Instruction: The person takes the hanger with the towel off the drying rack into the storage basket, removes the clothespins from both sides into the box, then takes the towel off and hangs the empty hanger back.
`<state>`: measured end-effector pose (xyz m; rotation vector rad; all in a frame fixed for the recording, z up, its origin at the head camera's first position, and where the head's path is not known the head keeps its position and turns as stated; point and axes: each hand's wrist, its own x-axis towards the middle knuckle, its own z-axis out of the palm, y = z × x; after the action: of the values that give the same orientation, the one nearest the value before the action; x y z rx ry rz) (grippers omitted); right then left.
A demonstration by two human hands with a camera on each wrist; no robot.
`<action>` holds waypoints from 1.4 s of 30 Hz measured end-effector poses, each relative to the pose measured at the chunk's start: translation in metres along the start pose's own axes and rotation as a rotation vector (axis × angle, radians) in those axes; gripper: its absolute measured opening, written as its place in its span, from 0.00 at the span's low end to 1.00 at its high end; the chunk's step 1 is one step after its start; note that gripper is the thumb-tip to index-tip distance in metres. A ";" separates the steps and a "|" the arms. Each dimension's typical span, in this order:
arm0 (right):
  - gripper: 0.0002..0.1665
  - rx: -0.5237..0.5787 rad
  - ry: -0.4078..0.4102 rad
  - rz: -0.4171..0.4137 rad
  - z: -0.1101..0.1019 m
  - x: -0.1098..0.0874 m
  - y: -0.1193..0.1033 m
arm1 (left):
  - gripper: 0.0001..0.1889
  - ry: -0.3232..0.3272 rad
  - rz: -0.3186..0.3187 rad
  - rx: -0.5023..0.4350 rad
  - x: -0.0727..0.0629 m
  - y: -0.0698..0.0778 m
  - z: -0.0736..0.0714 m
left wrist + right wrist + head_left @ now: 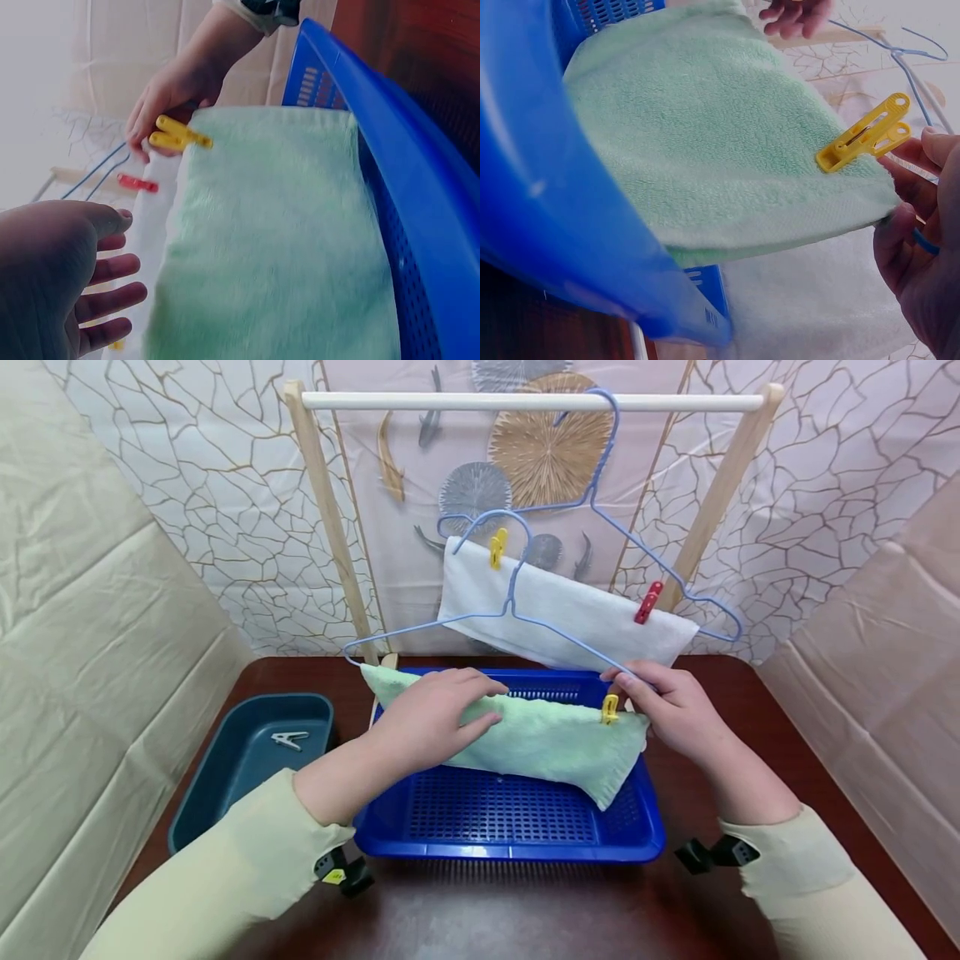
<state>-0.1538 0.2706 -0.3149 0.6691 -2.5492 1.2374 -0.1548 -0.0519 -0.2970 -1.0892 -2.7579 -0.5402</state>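
A light green towel (555,739) hangs folded over the lower bar of a blue wire hanger (512,597), above a blue basket (510,852). One yellow clothespin (610,709) clips the towel near its right end. My right hand (678,706) holds the hanger's right corner between thumb and fingers, beside that clothespin. The right wrist view shows the same clothespin (864,135) biting the towel's top edge. My left hand (442,718) is in front of the towel's left part in the head view; its fingers (112,304) are spread and relaxed, holding nothing.
Behind, a wooden rack with a white bar (450,402) carries a second blue hanger (633,539). A white towel (562,610) is on it with a yellow clothespin (497,548) and a red one (648,602). At left, a teal tray (240,768) contains a white clothespin (289,740).
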 end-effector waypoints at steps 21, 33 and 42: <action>0.12 0.011 -0.006 -0.010 0.000 0.001 0.001 | 0.22 -0.047 0.141 -0.035 0.044 0.047 0.026; 0.13 -0.022 0.010 -0.046 0.001 0.003 0.000 | 0.26 -0.024 0.141 -0.017 0.059 0.058 0.037; 0.13 -0.035 0.022 -0.079 0.003 0.004 -0.002 | 0.24 0.014 0.150 -0.033 0.068 0.064 0.045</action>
<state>-0.1565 0.2664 -0.3137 0.7370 -2.4955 1.1662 -0.1608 0.0515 -0.3041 -1.2816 -2.6366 -0.5724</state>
